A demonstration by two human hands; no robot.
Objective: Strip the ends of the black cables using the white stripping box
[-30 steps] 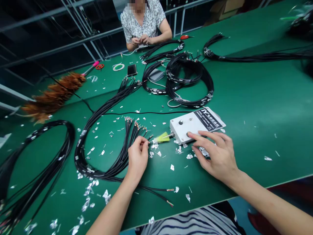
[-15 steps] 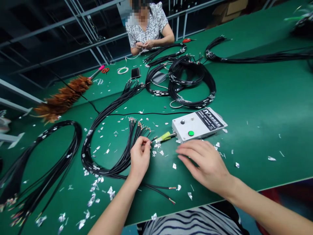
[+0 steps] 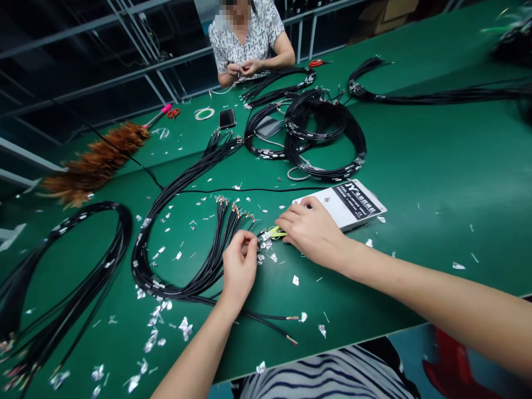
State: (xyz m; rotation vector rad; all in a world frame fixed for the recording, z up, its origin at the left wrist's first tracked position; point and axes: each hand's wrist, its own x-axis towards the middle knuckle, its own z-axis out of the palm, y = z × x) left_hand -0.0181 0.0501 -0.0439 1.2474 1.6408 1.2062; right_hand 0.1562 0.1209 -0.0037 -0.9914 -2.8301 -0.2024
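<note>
My left hand (image 3: pixel 240 263) is closed in a pinch on the stripped end of a black cable, just left of a yellow-green clip (image 3: pixel 274 233). The fingers of my right hand (image 3: pixel 311 233) are closed around the rear of that clip, beside a white control box (image 3: pixel 349 206) with a black label. The hand hides the box's green button and part of its front. A thick bundle of black cables (image 3: pixel 143 238) curves round to my left hand, its stripped copper ends fanned out behind the fingers. Two cable ends (image 3: pixel 274 326) lie below my left wrist.
More black cable bundles lie at the left (image 3: pixel 120 238) and in coils (image 3: pixel 361 149) farther back. Foil scraps (image 3: pixel 185 328) litter the green table (image 3: pixel 436 238). A feather duster (image 3: pixel 97 160), a phone (image 3: pixel 227 118) and red-handled scissors (image 3: pixel 173 113) lie beyond. Opposite sits a co-worker (image 3: pixel 249 39).
My right hand has moved left and away from me, from in front of the box onto the yellow-green clip. My left hand stays nearly in place, pinching the cable end.
</note>
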